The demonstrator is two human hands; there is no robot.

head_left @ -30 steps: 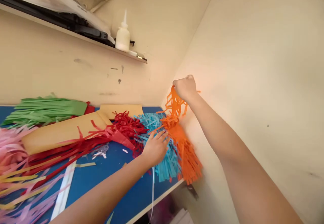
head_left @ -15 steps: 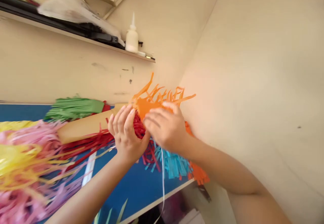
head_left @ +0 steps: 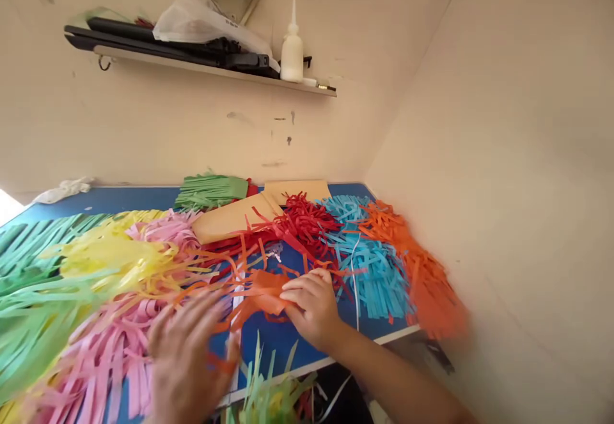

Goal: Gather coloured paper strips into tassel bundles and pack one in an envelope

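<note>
An orange fringed paper piece [head_left: 268,291] lies low over the blue table, its thin strips spreading left and right. My right hand [head_left: 314,306] has its fingers closed on the right edge of that piece. Blurred by motion, my left hand [head_left: 189,347] is raised at the lower left, fingers apart, near the orange strips and in front of pink fringed paper [head_left: 137,321]. Nothing shows in its grasp. Red shredded fringe [head_left: 309,219] lies just beyond the orange piece.
Blue fringe [head_left: 377,277] and an orange-red fringe pile [head_left: 426,277] line the table's right side. Yellow [head_left: 112,258] and green fringes [head_left: 211,188] lie left and back. A white cord [head_left: 355,283] crosses the front edge. A glue bottle [head_left: 292,56] stands on the wall shelf [head_left: 201,59].
Both hands have come down and nearer the front edge, the orange piece moving down with my right hand. My left hand has moved away to the left. The view has shifted, showing more table.
</note>
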